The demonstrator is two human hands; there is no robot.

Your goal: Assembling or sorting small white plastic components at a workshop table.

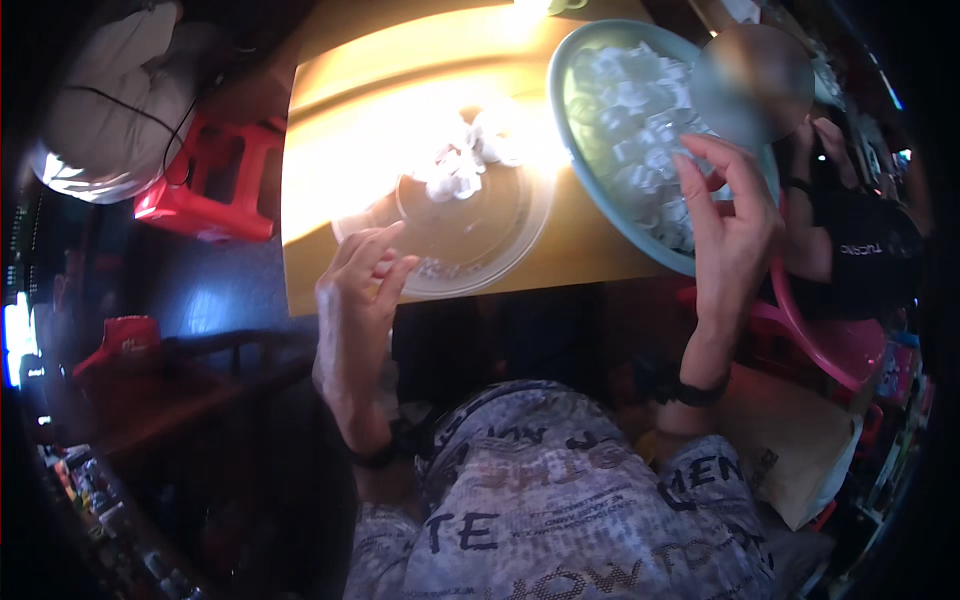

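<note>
My left hand (360,290) is over the near left rim of a clear round tray (520,245), fingers bent, thumb and index apart, nothing visible between them. A cluster of small white pieces (455,175) lies at the tray's far side, and tiny clear bits (440,270) lie near its front. My right hand (735,205) hovers at the right side of a pale green-blue basin (590,190) heaped with small whitish translucent pieces (640,110). Its thumb and index come close together in a pinch; anything between them is too small to make out.
Tray and basin rest on a yellow table (400,60), strongly sunlit at left. A red plastic stool (230,170) stands left. To the right are another person's arm (810,245), a pink plastic item (830,340) and a brown paper bag (790,430).
</note>
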